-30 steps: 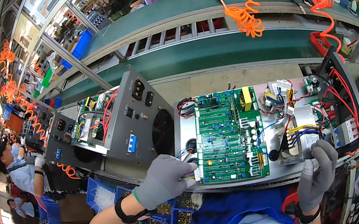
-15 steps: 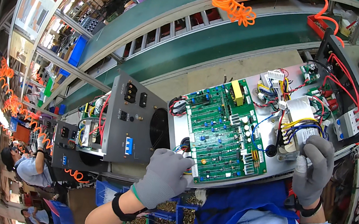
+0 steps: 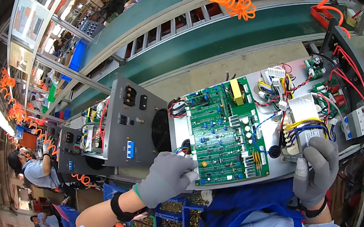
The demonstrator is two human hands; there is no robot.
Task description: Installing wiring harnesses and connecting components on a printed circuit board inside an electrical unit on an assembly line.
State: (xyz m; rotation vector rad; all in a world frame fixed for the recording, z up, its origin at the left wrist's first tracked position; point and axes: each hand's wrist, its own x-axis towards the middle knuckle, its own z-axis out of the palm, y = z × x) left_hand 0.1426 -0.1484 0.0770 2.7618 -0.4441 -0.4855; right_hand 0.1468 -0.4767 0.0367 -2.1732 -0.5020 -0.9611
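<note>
A large green circuit board point(image 3: 220, 141) lies on a metal chassis plate point(image 3: 179, 130) in front of me. My left hand point(image 3: 167, 177), in a grey glove, is closed at the board's near left corner. Coloured wires point(image 3: 183, 148) run in behind its fingers, and whatever they pinch is hidden. My right hand point(image 3: 315, 172), also gloved, is at the plate's near edge, just below a transformer point(image 3: 306, 132) with yellow and blue leads. Its fingers are loosely bent, with thumb and fingers apart and nothing visible between them.
A grey end panel point(image 3: 137, 106) with a fan and blue switch stands left; a black panel point(image 3: 352, 74) with red wires stands right. Beyond runs a green conveyor point(image 3: 232, 45) beneath an orange coiled hose point(image 3: 232, 1). Blue bins point(image 3: 175, 213) hold small metal parts. A co-worker point(image 3: 40, 169) is far left.
The view has shifted slightly. My left hand stays at the board's corner, its thumb now lower. The right hand remains beside the transformer with hardly any change.
</note>
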